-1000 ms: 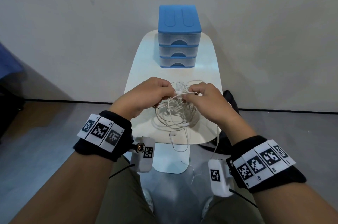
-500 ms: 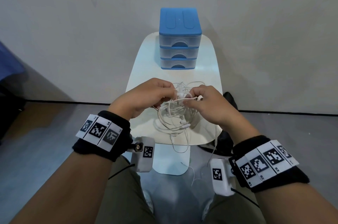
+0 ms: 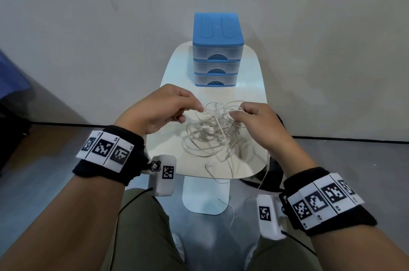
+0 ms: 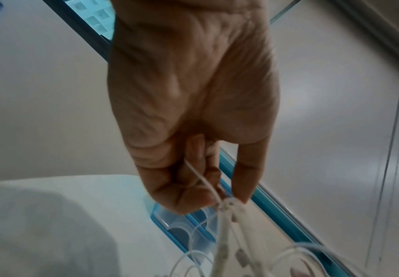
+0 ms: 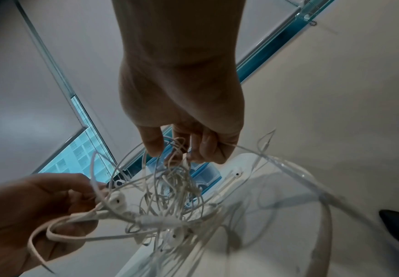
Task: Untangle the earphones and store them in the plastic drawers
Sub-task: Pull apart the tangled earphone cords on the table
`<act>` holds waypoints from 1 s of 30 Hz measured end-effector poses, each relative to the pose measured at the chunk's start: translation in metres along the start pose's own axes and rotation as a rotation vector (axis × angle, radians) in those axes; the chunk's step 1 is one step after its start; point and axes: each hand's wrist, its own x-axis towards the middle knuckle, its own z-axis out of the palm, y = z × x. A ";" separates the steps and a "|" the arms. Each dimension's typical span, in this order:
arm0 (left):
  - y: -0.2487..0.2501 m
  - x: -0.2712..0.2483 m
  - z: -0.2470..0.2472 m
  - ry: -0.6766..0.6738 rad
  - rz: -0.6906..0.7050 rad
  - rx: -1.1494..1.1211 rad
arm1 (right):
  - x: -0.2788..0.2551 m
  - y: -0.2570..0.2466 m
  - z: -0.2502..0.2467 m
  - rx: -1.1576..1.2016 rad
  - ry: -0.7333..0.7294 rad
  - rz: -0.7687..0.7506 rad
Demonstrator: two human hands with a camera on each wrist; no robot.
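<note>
A tangle of white earphones (image 3: 213, 132) hangs between my two hands above the near half of a small white table (image 3: 177, 84). My left hand (image 3: 192, 111) pinches strands at the tangle's left side; the left wrist view shows its curled fingers (image 4: 191, 191) gripping the earphones (image 4: 227, 224). My right hand (image 3: 236, 113) pinches cords at the upper right, with fingers (image 5: 205, 150) curled round the earphones (image 5: 170, 196) there. One earbud (image 3: 209, 165) lies by the table's near edge and a cord trails off it. The blue plastic drawers (image 3: 218, 49) stand at the far end, all three closed.
A pale wall rises right behind the table. The table's white pedestal base (image 3: 205, 197) stands on grey floor between my knees. A dark object (image 3: 274, 173) sits on the floor under the table's right side.
My hands have moved apart, spreading the tangle wider between them. More loops now hang down onto the table.
</note>
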 end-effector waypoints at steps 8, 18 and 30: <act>-0.003 0.008 -0.002 0.084 0.055 0.433 | 0.009 0.010 -0.004 -0.029 0.015 -0.064; -0.010 0.018 0.011 0.071 -0.156 0.187 | 0.008 0.008 0.000 0.033 0.045 -0.010; -0.008 0.020 0.017 -0.024 -0.267 0.247 | 0.010 0.012 0.005 0.068 -0.010 -0.015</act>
